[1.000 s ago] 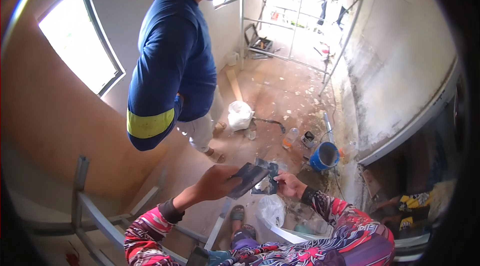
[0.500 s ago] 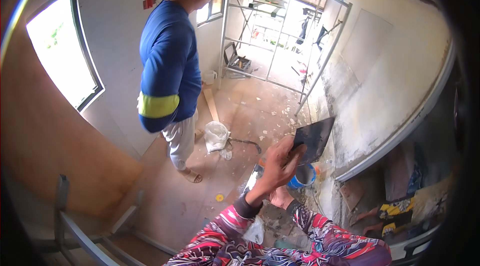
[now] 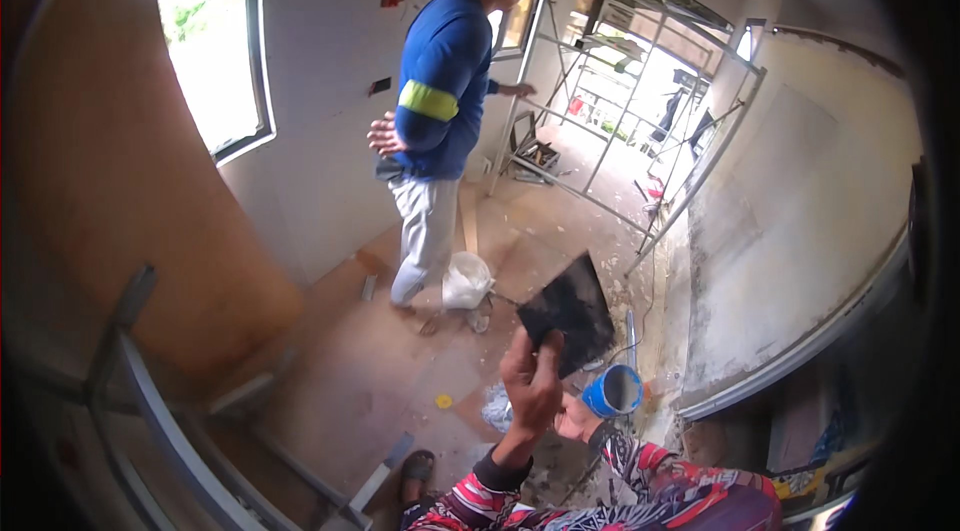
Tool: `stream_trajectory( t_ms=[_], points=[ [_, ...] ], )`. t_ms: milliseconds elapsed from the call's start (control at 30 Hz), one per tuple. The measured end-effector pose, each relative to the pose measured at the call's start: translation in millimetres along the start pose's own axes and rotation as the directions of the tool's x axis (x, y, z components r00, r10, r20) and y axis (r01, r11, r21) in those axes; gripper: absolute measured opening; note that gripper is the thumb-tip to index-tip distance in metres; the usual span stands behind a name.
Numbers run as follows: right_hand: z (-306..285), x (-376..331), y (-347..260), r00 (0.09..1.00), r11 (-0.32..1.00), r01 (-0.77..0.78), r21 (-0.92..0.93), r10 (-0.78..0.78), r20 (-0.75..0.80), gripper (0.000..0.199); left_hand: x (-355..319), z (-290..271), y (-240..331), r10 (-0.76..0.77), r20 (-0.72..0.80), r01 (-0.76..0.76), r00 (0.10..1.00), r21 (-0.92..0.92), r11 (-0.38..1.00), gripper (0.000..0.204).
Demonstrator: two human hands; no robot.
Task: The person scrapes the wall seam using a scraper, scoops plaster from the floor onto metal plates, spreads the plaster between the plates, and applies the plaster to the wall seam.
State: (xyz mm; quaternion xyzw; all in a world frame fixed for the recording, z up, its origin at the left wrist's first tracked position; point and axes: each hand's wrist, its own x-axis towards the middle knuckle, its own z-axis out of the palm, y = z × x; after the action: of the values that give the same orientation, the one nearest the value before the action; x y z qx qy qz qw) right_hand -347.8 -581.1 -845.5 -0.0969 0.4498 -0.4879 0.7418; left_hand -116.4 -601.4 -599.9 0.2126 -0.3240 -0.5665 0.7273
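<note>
My left hand [image 3: 533, 393] is closed round a thin black square plate [image 3: 570, 316], thumb over its near edge, and holds it up tilted above the floor. Dull smears mark the plate's face. Lower and to the right is my right hand [image 3: 577, 419], close to a blue bucket [image 3: 598, 397]. Its fingers are partly hidden beside my left wrist, so I cannot make out whether it holds anything. The bucket has a greyish inside and appears separate from the plate.
A co-worker [image 3: 440, 81] in a blue top stands ahead, one hand behind the back. A metal scaffold frame [image 3: 590, 186] stands beyond. A white bucket [image 3: 467, 281] sits on the floor near the co-worker. Metal bars [image 3: 165, 421] are at lower left; a patched wall [image 3: 800, 221] runs along the right.
My view has swung left. The plate has moved left of the blue bucket and turned, uncovering the bucket. The co-worker's far hand now shows near the scaffold.
</note>
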Motion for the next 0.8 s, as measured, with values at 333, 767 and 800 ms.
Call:
stream_trajectory(
  t_ms=[333,767,800],
  points=[
    [186,-15,-43,0.891,0.987,-0.144,-0.074,0.162,0.423,0.026,-69,-53,102,0.616,0.027,-0.360,0.787,0.832,0.422,0.019],
    [154,5,-41,0.918,0.957,0.000,-0.289,0.115,0.381,0.030,-56,-38,59,0.429,-0.029,-0.394,0.903,0.341,0.853,0.011],
    [144,-1,-48,0.926,0.954,-0.005,-0.300,0.117,0.358,0.031,-53,-31,50,0.356,0.059,-0.357,0.933,0.297,0.886,0.014]
  ],
)
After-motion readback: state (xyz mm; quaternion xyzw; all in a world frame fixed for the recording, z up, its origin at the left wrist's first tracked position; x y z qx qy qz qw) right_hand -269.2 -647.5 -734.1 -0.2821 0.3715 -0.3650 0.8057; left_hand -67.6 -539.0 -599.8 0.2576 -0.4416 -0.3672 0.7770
